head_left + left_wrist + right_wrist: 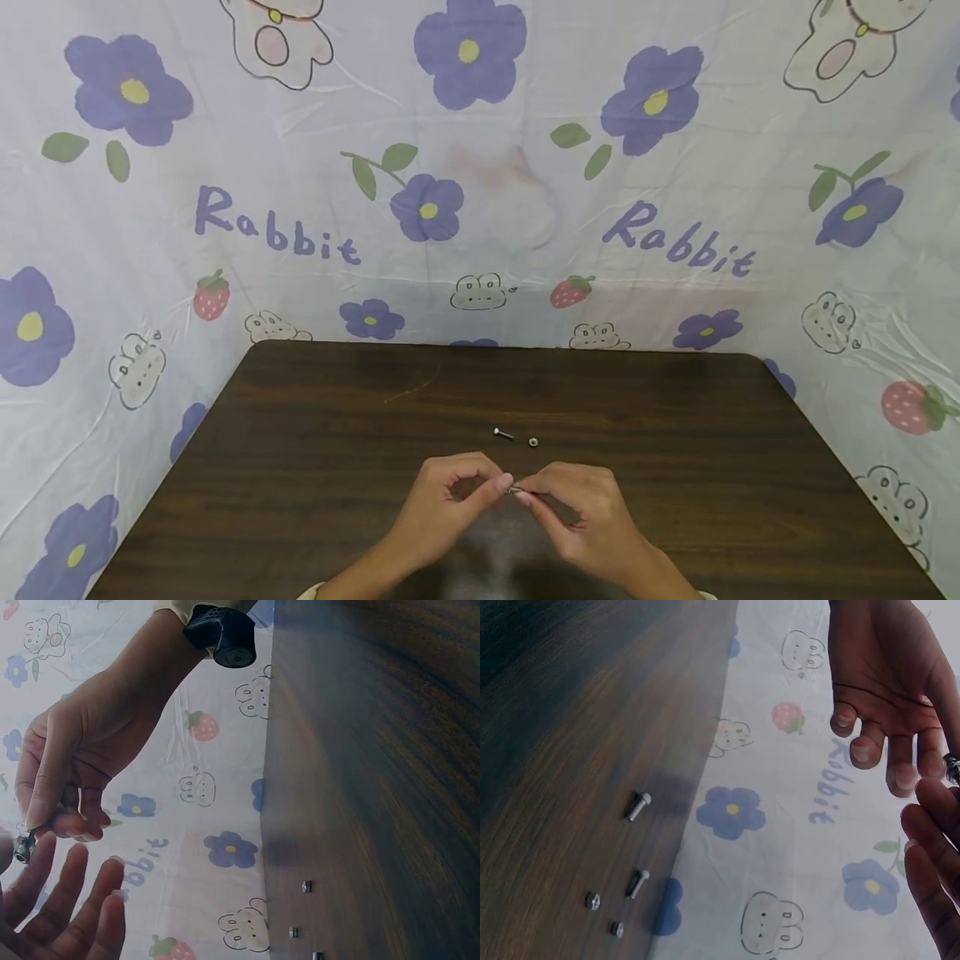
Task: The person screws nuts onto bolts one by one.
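In the head view, both hands meet low over the front of the dark table. My left hand (456, 502) pinches one end of a small metal bolt (514, 490) between thumb and forefinger. At its other end, the thumb and forefinger of my right hand (591, 518) pinch it too. The left wrist view shows the bolt (25, 846) between the fingertips, with a thicker, nut-like end; fingers cover part of it. A loose bolt (503, 433) and a nut (533, 442) lie on the table just beyond the hands.
The dark wooden table (315, 433) has a printed cloth (480, 250) hanging behind it and at both sides. In the right wrist view, two bolts, an upper bolt (638, 807) and a lower bolt (637, 883), lie near two nuts (592, 901).
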The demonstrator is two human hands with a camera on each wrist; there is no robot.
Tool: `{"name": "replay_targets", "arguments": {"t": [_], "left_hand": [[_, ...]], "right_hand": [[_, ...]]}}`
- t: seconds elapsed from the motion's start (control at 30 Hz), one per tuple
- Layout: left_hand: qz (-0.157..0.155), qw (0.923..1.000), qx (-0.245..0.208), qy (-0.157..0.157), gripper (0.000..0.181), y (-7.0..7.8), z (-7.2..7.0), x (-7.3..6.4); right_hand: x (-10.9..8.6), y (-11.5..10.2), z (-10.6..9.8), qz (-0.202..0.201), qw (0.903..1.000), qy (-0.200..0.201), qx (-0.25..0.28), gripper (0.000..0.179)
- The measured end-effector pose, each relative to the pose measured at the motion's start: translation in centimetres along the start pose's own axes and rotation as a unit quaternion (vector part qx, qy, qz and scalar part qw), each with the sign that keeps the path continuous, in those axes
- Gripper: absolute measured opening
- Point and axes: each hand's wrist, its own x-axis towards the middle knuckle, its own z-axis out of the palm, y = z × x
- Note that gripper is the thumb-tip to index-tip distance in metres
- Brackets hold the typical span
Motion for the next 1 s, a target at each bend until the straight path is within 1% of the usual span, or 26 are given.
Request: {"name": "replay_targets", "arguments": {"t": [0.07,0.1,0.17,0.2,0.3,0.37,0.43,0.5,0.63,0.83,0.9,1.0], "left_hand": [[-0.018,0.9998,-0.006,-0.010,0.022,0.13,-0.07,0.05],[-0.021,0.9996,-0.013,-0.014,0.021,0.18,-0.11,0.06],[-0.023,0.9992,-0.030,-0.015,0.013,0.28,-0.17,0.04],[-0.016,0.9992,-0.034,-0.012,0.011,0.28,-0.19,0.04],[0.025,0.9986,-0.047,0.003,0.028,0.19,-0.21,0.05],[0.046,0.9980,-0.041,0.013,0.032,0.17,-0.21,0.13],[0.056,0.9977,-0.036,0.016,0.028,0.23,-0.21,0.21],[0.058,0.9976,-0.032,0.016,0.023,0.31,-0.22,0.27],[0.053,0.9982,-0.023,0.017,0.020,0.40,-0.22,0.37],[0.039,0.9987,-0.029,0.016,0.015,0.23,-0.20,0.20],[0.032,0.9990,-0.029,0.012,0.010,0.16,-0.19,0.15],[0.005,0.9996,-0.027,0.002,0.004,0.24,-0.20,0.07]], "right_hand": [[-0.05,0.05,0.02,0.001,1.0000,0.003,-0.004,0.020],[-0.11,0.09,0.01,0.003,1.0000,0.004,-0.005,0.020],[-0.18,0.18,-0.01,0.005,0.9999,0.009,-0.009,0.020],[-0.22,0.21,-0.02,0.007,0.9999,0.010,-0.010,0.020],[-0.28,0.26,-0.07,0.010,0.9997,0.017,-0.012,0.019],[-0.23,0.21,-0.07,0.011,0.9997,0.022,-0.010,0.018],[-0.17,0.13,-0.04,0.010,0.9996,0.024,-0.009,0.018],[-0.11,0.04,0.00,0.009,0.9997,0.023,-0.007,0.018],[0.06,-0.13,0.03,0.008,0.9997,0.020,-0.006,0.019],[0.18,-0.21,0.03,0.004,0.9998,0.022,-0.003,0.020],[0.18,-0.19,0.04,0.002,0.9998,0.022,-0.003,0.020],[0.10,-0.12,0.08,-0.001,0.9998,0.018,-0.005,0.021]]}}
